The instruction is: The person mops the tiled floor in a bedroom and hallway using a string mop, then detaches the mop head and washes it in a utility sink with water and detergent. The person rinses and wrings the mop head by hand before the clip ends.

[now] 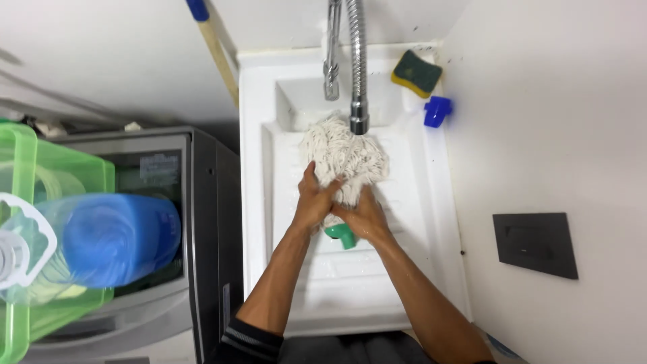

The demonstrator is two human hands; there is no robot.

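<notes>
The mop head (345, 162) lies in the sink (431, 222) under the faucet (358, 67), both hands around its near end, the sponge (416, 73) on the sink's far right corner, and the washing machine (202, 236) left of the sink.

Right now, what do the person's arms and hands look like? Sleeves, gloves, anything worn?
Both hands are bare: no gloves, rings or watch show on the left hand or the right hand. Both forearms are uncovered. The left arm has a dark sleeve pushed up near the elbow, its cuff ribbed with thin pale stripes. The right arm leaves the picture with no sleeve in view.
</notes>
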